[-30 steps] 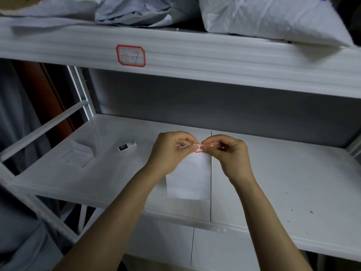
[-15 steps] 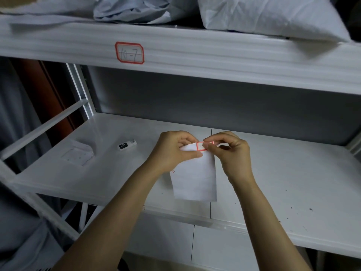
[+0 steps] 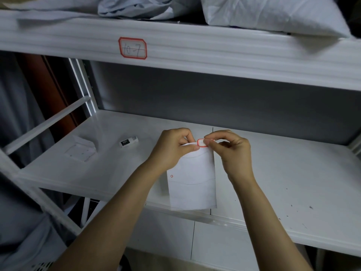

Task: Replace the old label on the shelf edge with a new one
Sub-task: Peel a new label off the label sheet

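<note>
A red-bordered label (image 3: 132, 48) reading "10-7" is stuck on the front edge of the upper shelf (image 3: 214, 53). Below it, over the lower shelf, my left hand (image 3: 172, 149) pinches the top of a white backing sheet (image 3: 192, 180) that hangs down. My right hand (image 3: 231, 151) pinches a small red-bordered label (image 3: 202, 142) at the sheet's top right corner, partly lifted off it. Writing on this small label is mostly hidden by my fingers.
The lower white shelf (image 3: 283, 182) carries a small white marker-like item with a black band (image 3: 128, 142) and a crumpled white paper (image 3: 82, 150) at left. Wrapped white bundles (image 3: 263, 12) lie on the upper shelf. A slanted white frame bar (image 3: 46, 124) crosses the left side.
The backing sheet has turned to face me and hangs lower. My right hand's fingers have peeled the red-bordered label further from the sheet's top corner. The view has tilted down slightly.
</note>
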